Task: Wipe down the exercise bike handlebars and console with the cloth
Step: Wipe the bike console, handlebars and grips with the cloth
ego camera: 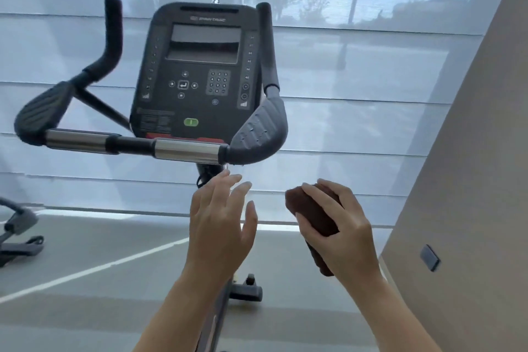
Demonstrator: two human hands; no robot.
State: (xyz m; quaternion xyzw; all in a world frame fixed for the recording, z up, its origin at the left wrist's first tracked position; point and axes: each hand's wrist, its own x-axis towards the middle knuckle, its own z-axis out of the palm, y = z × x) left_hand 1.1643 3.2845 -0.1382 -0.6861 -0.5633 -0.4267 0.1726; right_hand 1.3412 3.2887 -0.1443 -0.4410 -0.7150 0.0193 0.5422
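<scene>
**Brown cloth held short of the bike**

Looking up at an exercise bike (245,291). At 11 o'clock of the view, the dark console (197,71) — screen blank, keypad and green button below it. At 6 o'clock from the console, the handlebars (185,150): chrome and black across the middle, a padded rest (260,134) at each end, an upright grip (270,46) rising from each rest.

Right hand (347,237) at 5 o'clock from the console, below the right-side rest and apart from it. Clenched round a brown cloth (310,211) bunched into a roll: fingers curled over the top, thumb along the side, one end poking out toward 11 o'clock, the other hanging under the palm at 6 o'clock. Cloth touching no part of the bike.

Left hand (220,220) at 9 o'clock of the right, under the handlebars. Fingers straight and loosely spread, holding nothing — tips near the bar, not on it.

Behind, a pale window blind (357,123). At 3 o'clock, a beige wall (471,180) with a small grey plate (430,257). At 7 o'clock, grey floor (85,308) with a white line (100,266).
</scene>
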